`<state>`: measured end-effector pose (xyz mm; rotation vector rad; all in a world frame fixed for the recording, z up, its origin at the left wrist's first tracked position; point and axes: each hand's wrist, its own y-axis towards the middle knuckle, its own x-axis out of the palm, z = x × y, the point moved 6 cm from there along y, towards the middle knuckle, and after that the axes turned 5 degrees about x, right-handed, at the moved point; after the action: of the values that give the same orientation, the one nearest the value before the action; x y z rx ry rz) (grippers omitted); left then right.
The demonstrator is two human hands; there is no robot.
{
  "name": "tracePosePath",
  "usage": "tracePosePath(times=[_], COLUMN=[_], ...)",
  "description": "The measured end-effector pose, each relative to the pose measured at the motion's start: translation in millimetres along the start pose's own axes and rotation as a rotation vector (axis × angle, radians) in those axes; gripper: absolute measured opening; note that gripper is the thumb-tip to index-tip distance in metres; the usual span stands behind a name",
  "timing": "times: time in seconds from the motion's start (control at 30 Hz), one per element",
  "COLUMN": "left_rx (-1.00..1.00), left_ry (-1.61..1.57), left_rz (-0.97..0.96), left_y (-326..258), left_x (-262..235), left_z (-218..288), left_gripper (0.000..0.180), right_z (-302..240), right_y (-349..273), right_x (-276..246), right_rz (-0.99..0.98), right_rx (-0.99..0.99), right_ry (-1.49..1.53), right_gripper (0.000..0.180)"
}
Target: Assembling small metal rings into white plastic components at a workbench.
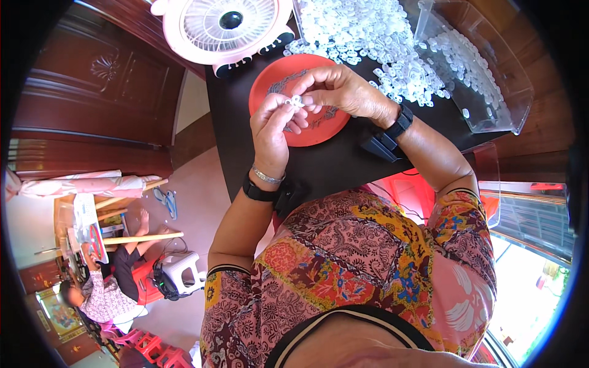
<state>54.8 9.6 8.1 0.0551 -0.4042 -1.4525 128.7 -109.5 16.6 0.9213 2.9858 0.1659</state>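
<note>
Both hands, left hand (273,126) and right hand (343,92), pinching one small white plastic piece (296,101), over one red plate (319,132), uncounted white pieces heaped (362,37) beyond

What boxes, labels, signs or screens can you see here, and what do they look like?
Clear plastic tub: far right of the dark table, see-through, holding small white plastic pieces.
Framed picture: far lower left, gold-edged, too small to make out.
No labels, signs or screens show.

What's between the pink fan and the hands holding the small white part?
In the head view, the red plate's far rim; the hands hover above it, below the fan.
</note>
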Motion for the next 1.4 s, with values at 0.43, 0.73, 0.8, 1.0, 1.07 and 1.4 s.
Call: tracePosePath(times=[0.43, 0.73, 0.8, 1.0, 1.07, 1.4], left_rx=[0.036, -0.032, -0.041, -0.07, -0.075, -0.084], left_ry=[0.082, 0.096, 0.109, 0.157, 0.157, 0.218], left_rz=[0.049, 0.073, 0.065, 0.074, 0.07, 0.04], left_y=[1, 0, -1, -2, -1, -1], left_x=[-4, -5, -6, -2, -3, -2], left_z=[0, -5, -6, -6, -7, -8], left_gripper=[0.014, 0.015, 0.015, 0.014, 0.014, 0.015], right_z=[7, 2, 2, -2, -2, -2], right_y=[-1, -2, -1, -3, -3, -4], right_x=[-8, -7, -6, -7, -7, -8], right_rz=[0.07, 0.073, 0.07, 0.05, 0.062, 0.062], right_rx=[0.125, 0.115, 0.125, 0.057, 0.073, 0.092], right_ry=[0.209, 0.173, 0.187, 0.15, 0.127, 0.04], right_gripper=[0.022, 0.018, 0.018, 0.018, 0.015, 0.014])
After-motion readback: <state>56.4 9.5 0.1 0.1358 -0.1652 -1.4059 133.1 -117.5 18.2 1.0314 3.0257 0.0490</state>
